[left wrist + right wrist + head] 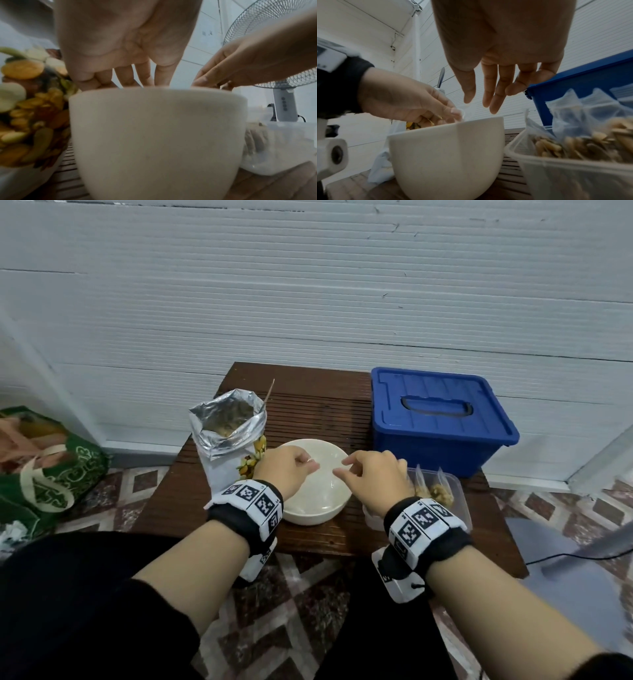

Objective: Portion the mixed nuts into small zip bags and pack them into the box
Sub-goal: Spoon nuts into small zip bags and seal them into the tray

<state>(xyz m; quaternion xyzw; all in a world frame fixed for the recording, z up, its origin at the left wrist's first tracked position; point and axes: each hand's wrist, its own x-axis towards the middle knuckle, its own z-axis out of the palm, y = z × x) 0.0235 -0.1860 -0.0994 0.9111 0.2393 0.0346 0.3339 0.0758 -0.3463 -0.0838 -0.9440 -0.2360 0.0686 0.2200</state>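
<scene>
- Green cloth bag [48,474] lies on the tiled floor, well to the left of the left hand.
- Foil nut pouch [227,436] stands open on the worktop [308,405] just left of the left hand, a utensil handle [269,393] poking from its mouth.
- Left hand [286,470] hovers over the white bowl's [315,508] left rim with fingers curled; it seems to pinch a clear zip bag [462,111], though the film is hard to make out.
- Right hand [371,474] hovers over the bowl's right rim, fingers loose and apart, holding nothing.
- Clear tub [459,501] just right of the right hand holds filled nut bags [583,135].
- Blue lidded box [442,419] sits shut beyond the tub.
</scene>
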